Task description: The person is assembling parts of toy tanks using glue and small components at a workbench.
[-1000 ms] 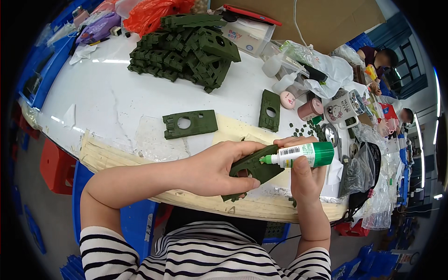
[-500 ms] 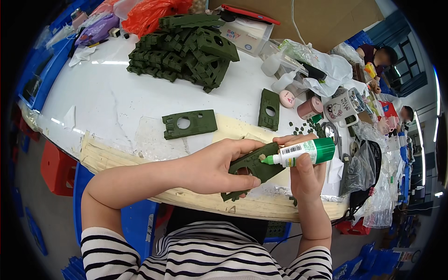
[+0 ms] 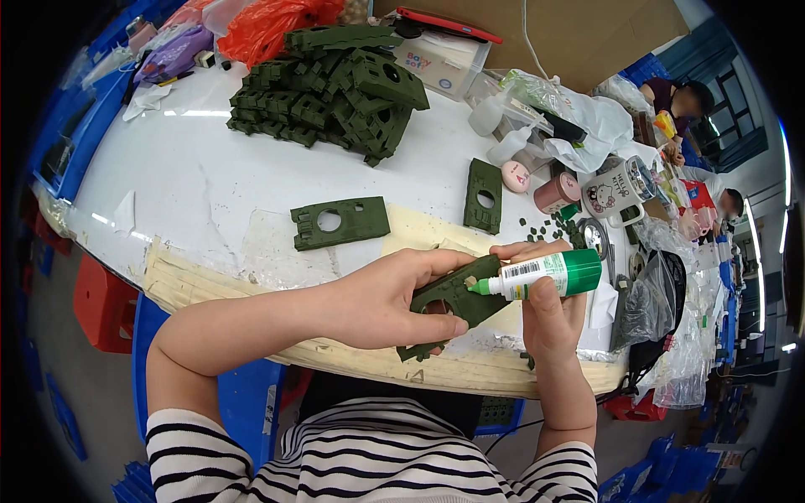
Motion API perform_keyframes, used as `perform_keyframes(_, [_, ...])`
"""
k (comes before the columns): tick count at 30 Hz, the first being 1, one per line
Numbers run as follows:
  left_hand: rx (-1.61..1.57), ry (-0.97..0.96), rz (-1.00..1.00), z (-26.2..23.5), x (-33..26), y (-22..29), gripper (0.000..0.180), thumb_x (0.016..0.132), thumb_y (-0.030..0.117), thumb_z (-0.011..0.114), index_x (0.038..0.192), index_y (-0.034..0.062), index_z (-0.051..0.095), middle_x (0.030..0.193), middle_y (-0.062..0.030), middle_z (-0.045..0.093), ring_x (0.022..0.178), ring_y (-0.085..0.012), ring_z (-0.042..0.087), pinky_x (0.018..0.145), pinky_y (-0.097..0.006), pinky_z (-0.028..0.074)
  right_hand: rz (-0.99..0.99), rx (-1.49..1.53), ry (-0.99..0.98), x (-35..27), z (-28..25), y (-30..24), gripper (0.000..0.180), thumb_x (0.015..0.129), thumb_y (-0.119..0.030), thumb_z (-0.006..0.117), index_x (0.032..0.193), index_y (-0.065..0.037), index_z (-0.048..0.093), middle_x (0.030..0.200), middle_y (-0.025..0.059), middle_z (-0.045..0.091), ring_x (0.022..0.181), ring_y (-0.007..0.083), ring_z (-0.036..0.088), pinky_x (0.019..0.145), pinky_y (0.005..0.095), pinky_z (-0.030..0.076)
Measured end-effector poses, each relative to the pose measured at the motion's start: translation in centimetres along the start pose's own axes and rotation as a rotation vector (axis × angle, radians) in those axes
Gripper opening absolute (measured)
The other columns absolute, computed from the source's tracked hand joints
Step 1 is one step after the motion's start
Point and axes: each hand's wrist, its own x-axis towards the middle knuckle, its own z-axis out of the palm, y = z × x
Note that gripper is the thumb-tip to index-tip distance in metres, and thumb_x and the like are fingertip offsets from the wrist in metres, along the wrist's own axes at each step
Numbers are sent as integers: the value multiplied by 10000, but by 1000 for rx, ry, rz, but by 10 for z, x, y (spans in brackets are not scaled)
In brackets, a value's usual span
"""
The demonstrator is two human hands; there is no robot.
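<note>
A dark green foam plate [image 3: 453, 303] is pinched at centre frame by the left hand [image 3: 381, 302]; a green-capped glue bottle [image 3: 541, 277], nozzle touching it, is gripped by the right hand [image 3: 549, 314].

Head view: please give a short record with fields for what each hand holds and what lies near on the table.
left hand: holds a green foam piece above the table edge
right hand: holds a glue bottle, its tip on the piece
table: white
flat pieces: one with a round hole, another farther right
pile of pieces: at the far side
mug: right
</note>
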Motion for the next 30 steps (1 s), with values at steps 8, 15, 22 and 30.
perform_keyframes(8, [15,6,19,0,1,-2,487,869,91,604,1308,-23,427,878,-35,575,763,-79,555,667,-238,467,24,2,3,-1,-2,1,348,887,-275,638,1021,41,578,1057,203,637,942,199,611,842,327,472])
perform_keyframes(15, [3,7,19,0,-1,-2,488,871,82,597,1314,-23,420,905,-39,576,788,-80,557,690,-244,473,15,25,0,0,0,0,369,900,-300,624,1025,41,565,1049,211,633,953,218,613,863,350,474])
perform_keyframes(22, [-194,177,54,-2,-2,11,514,933,92,567,1369,9,310,1091,-132,628,905,-158,630,807,-306,527,-112,148,160,1,-7,-6,500,917,-465,555,1038,18,499,1008,205,595,989,258,583,901,394,470])
perform_keyframes(30, [-599,142,80,-8,0,13,578,981,164,445,1459,62,136,1381,-206,403,1237,-278,481,1000,-447,438,-109,102,-82,-4,9,-10,508,878,-469,609,1066,-13,488,944,148,575,938,318,658,823,411,549])
